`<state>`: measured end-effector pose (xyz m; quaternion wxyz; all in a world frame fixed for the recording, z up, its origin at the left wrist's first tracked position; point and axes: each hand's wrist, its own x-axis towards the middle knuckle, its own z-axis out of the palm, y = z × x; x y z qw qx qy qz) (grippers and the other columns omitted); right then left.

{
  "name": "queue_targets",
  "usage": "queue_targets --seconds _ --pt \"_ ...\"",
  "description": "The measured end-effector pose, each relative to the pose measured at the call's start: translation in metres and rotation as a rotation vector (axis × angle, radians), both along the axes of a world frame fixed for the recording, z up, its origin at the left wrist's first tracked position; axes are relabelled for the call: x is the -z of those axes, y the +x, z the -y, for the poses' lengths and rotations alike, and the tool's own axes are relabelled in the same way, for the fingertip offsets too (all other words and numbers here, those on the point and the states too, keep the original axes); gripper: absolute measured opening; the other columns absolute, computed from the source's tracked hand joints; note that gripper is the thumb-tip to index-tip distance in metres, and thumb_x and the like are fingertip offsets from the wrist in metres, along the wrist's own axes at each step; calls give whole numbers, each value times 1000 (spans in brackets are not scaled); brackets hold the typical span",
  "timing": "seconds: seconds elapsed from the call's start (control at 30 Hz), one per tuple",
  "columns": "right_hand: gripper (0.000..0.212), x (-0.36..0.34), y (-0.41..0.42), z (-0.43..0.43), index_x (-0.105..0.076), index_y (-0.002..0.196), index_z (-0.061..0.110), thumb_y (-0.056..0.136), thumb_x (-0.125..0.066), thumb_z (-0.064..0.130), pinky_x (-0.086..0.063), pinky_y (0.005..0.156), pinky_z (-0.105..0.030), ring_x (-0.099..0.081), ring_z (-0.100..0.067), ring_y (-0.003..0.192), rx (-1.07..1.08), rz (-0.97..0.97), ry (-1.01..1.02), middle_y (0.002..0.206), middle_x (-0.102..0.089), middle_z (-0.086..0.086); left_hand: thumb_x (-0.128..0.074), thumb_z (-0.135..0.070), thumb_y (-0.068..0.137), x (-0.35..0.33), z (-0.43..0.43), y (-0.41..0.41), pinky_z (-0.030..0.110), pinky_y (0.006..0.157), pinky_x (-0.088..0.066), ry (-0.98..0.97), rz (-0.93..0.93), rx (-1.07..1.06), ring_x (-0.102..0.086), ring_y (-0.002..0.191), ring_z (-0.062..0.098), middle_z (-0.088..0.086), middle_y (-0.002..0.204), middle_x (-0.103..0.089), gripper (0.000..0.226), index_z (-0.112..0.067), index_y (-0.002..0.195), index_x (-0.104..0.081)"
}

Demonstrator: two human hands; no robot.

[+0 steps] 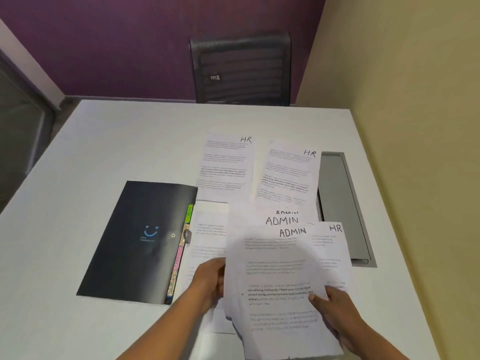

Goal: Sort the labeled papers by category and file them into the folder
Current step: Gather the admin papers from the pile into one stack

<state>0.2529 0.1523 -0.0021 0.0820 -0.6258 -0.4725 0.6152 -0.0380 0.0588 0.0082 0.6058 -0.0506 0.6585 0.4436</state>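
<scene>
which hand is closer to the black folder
Left. The left hand grips the ADMIN sheets just right of the black folder; the right hand holds their far right edge.

The tabletop (109,141) is a smooth, matt white laminate; set into it at the right is a grey cable tray (342,203) with a dull metallic look. The sheets (275,276) are thin white paper, printed and hand-lettered, the held ones slightly limp; the folder (135,240) is black plastic with a soft sheen and coloured paper tabs (179,258); the chair back (241,68) is dark mesh cloth.
</scene>
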Motion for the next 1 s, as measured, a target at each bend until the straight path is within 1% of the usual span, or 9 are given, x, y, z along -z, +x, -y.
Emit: queue_targets --seconds 0.2,0.4,0.57,0.63,0.73,0.8,0.87,0.93,1.0 --pt "16 4 -4 12 -75 104 18 89 -71 15 -59 85 -36 -72 -17 95 -37 46 25 101 -77 7 -62 -1 90 22 29 25 34 68 -57 -47 -265 120 -69 74 26 18 89 -75 10 -6 92 -70" --pt "13 3 -2 13 -74 94 23 88 -71 12 -59 82 -38 -74 -18 89 -36 70 73 97 -78 6 -78 -12 80 24 30 27 32 63 -48 -51 -434 104 -48 59 18 0 60 -53 31 -8 66 -51" --pt "11 -4 3 13 -73 95 24 90 -69 15 -60 78 -40 -74 -19 84 21 84 130 92 -78 8 -67 -21 92 23 28 26 30 67 -40 -9 -407 -44 -48 66 19 9 73 -52 33 -10 70 -46" --pt "10 -5 9 12 -74 96 21 90 -69 15 -61 78 -43 -75 -21 82 40 94 138 91 -78 5 -62 -8 94 23 28 27 33 71 -54 27 -433 -69 -64 79 18 5 90 -68 11 -8 88 -52" --pt "10 -9 18 11 -75 97 18 88 -71 14 -61 80 -48 -76 -26 81 76 53 99 90 -80 0 -58 2 93 19 27 29 43 94 -56 127 -464 32 -62 116 15 -8 127 -64 54 -36 129 -49" --pt "12 -13 21 13 -75 99 15 88 -72 12 -61 78 -46 -77 -27 81 69 5 64 91 -80 -3 -55 0 94 16 25 28 35 107 -45 87 -514 127 -53 125 10 -13 134 -58 49 -31 133 -55" --pt "14 -14 21 15 -74 101 12 88 -71 10 -60 80 -46 -77 -27 83 46 -27 15 93 -80 -5 -55 -16 97 14 22 25 32 100 -47 29 -440 121 -61 114 16 -5 122 -67 26 -20 119 -69" --pt "15 -12 19 17 -74 102 11 88 -71 9 -59 84 -50 -77 -29 85 28 -37 -27 95 -79 -7 -55 -35 98 12 25 25 36 80 -55 32 -299 104 -70 88 26 3 97 -75 28 -19 106 -76" --pt "16 -10 17 18 -74 103 11 88 -71 10 -59 86 -51 -76 -28 87 10 -28 -38 96 -79 -6 -63 -26 94 15 27 24 43 76 -59 37 -294 81 -69 81 27 6 90 -75 15 -21 96 -77"
